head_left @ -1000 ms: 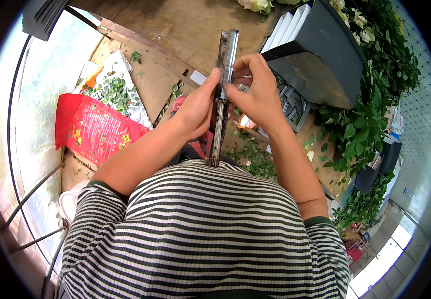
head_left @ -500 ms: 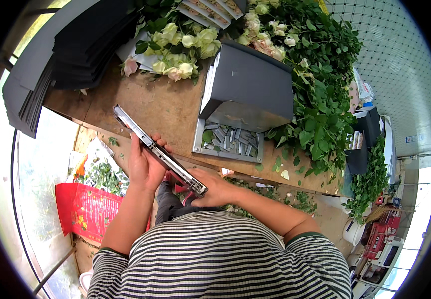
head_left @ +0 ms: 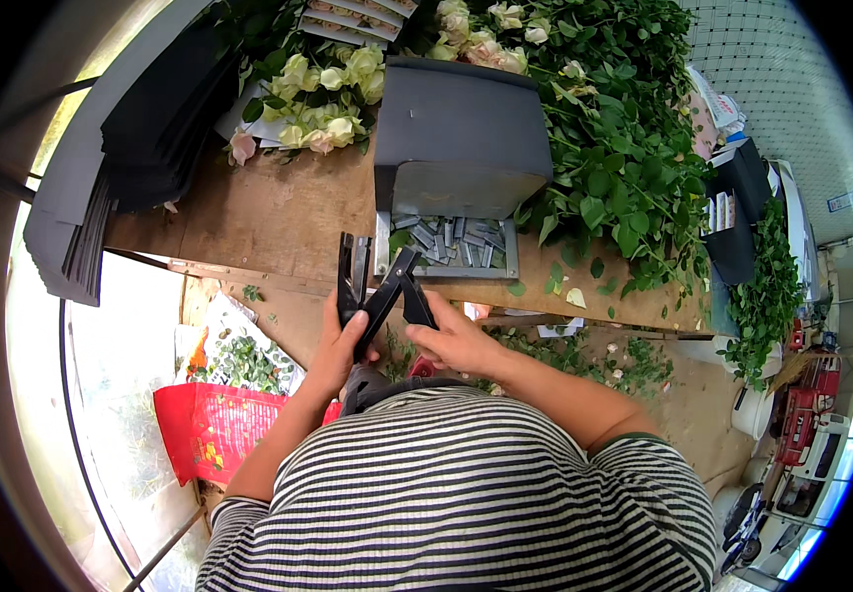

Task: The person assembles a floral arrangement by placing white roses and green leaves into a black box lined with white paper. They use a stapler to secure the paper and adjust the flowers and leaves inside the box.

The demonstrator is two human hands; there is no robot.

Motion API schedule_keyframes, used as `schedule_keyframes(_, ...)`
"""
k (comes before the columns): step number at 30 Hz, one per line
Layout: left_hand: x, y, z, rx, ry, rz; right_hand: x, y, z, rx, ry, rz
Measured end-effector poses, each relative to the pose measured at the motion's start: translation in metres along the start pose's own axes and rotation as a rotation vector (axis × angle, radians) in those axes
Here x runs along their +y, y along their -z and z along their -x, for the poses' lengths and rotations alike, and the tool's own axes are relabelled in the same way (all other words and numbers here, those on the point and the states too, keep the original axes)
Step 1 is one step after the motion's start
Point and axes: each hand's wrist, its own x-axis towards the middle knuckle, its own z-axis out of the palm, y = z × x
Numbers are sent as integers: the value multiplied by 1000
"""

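Left hand: we see it grasping the black stapler, thumb laid across the body;
Right hand: we find it gripping the stapler's slanted handle near its lower end;
Stapler: held between both hands, in front of the striped shirt and by the near edge of the wooden table; we note its parts spread apart at an angle;
Metal tray: on the table just beyond the stapler; we see short grey strips lying loose in it;
Dark box: directly behind the tray's contents;
Flowers: we observe pale roses left of the box, green foliage right;
Lower left: red bag.
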Motion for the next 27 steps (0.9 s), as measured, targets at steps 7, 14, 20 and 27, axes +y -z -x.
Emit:
schedule_keyframes(7,-8,-1,11,142,-291,-952,-6,25,22,-86,86,659)
schedule_keyframes(14,-9,4,31,-332,-408,-912,-62,93,8,-408,-159,669)
schedule_keyframes(20,5,-13,10,-756,-331,-528,-3,117,-28,-617,-17,-97)
schedule_keyframes(27,13,0,-11,-733,-359,-424,12,90,-35,-214,192,-524)
